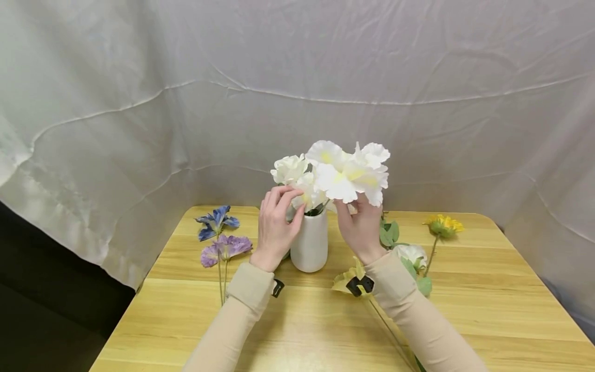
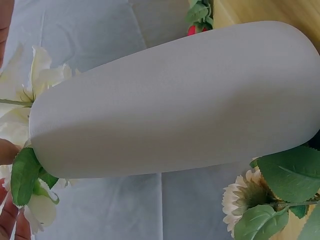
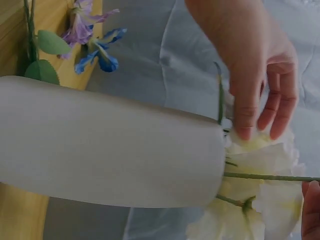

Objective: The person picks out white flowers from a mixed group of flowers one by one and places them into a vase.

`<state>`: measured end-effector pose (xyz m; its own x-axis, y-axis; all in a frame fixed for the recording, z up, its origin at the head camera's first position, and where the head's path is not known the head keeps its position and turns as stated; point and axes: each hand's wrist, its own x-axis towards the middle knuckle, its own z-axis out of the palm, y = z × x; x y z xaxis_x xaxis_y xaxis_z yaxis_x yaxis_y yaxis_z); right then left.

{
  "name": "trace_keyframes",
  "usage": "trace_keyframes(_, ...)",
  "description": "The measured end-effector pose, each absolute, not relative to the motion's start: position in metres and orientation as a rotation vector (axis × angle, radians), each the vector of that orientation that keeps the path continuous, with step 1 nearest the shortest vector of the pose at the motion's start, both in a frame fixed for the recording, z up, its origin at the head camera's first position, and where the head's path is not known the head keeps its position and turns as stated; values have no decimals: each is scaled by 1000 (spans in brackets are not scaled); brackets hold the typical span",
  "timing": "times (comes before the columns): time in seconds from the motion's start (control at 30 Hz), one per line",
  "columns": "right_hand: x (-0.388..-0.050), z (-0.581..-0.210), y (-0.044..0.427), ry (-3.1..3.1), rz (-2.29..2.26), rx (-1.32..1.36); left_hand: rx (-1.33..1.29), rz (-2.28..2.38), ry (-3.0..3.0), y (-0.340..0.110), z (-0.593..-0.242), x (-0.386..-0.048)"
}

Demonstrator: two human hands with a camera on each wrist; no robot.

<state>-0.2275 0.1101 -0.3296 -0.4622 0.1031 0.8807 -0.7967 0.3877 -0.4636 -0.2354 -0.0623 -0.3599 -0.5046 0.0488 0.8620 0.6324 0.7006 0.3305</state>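
A white vase stands upright near the back of the table, with several white flowers at its mouth. My right hand pinches the stem of a large white iris just under its bloom. That green stem runs into the vase opening in the right wrist view. On the vase's other side, my left hand touches the white petals with bent, spread fingers; its thumb and fingers stand apart there. The vase hides most of both hands in the left wrist view.
Blue and purple flowers lie at the left. On the right are a yellow flower, a white rose with leaves and a pale yellow flower under my right wrist. Grey cloth hangs behind the table.
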Motion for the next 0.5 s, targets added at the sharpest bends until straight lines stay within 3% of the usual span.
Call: trace_keyframes(0.5,-230,-354,107,-1980,1062,528,-540,-823,-1994,-63,-361,-233)
